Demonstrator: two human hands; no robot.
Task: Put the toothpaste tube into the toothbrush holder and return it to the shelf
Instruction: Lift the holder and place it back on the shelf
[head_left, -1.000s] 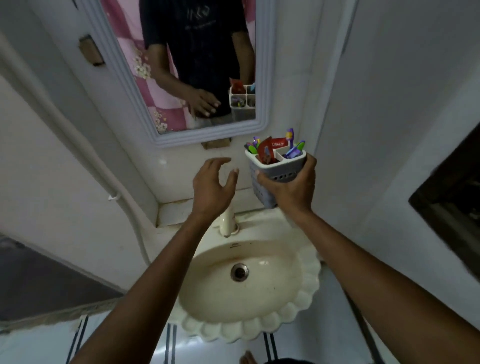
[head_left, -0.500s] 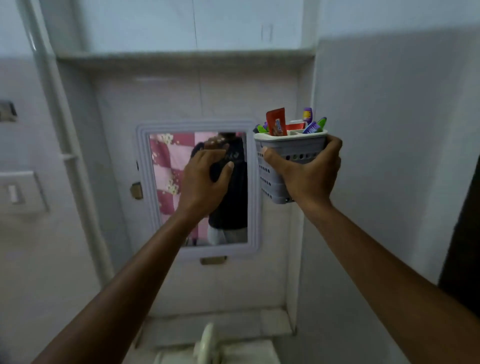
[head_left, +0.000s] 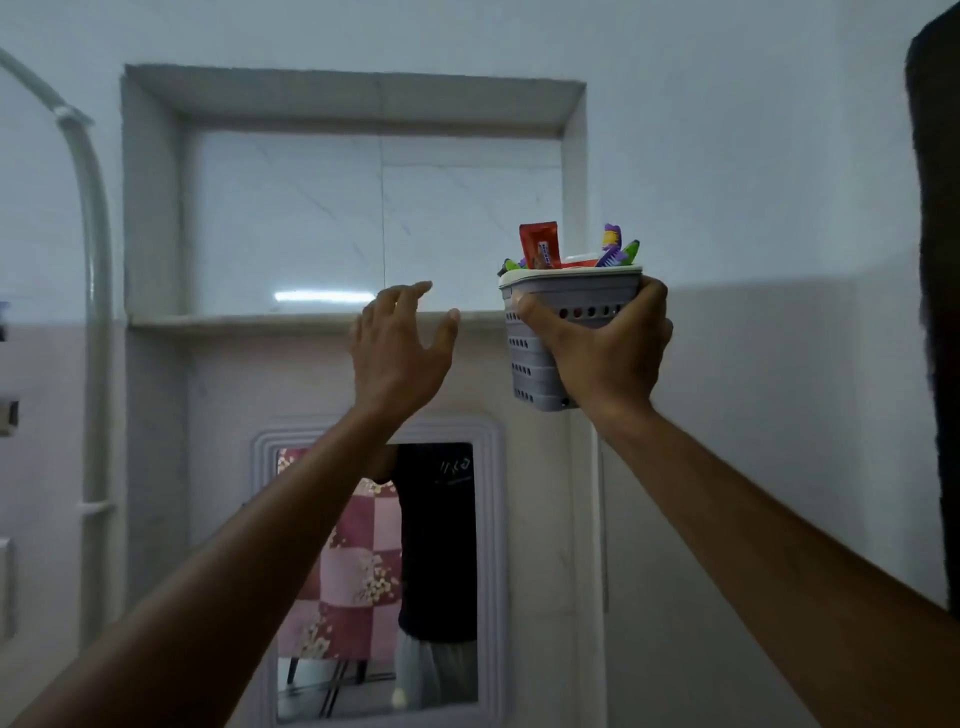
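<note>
The right hand (head_left: 605, 351) wraps the grey perforated toothbrush holder (head_left: 540, 358) from its right side, thumb across the front wall and fingers curled round the back, and holds it upright in the air with its rim just above the level of the shelf (head_left: 234, 319) ledge and its base well below it. The left hand (head_left: 400, 345) is empty, fingers spread and slightly curled, raised in front of the shelf edge just left of the holder without touching it. The red toothpaste tube (head_left: 540, 245) already stands in the holder's left side, its long axis near vertical, its flat crimped end pointing up and leaning a touch to the right; only that top part clears the rim. Beside it, toothbrushes (head_left: 615, 249) lean out to the right. The likeliest fault, as I judge it, is the holder's base catching the ledge: it has to rise clear before going in, and a knock there could tip it. With 1 hand gripping only the upper half, any tilt could spill the loosely standing tube and brushes. The holder also sits at the right end of the recess, so its side could scrape the recess's right wall (head_left: 571, 208) on the way in. The spread left hand looks ready to steady it.
</note>
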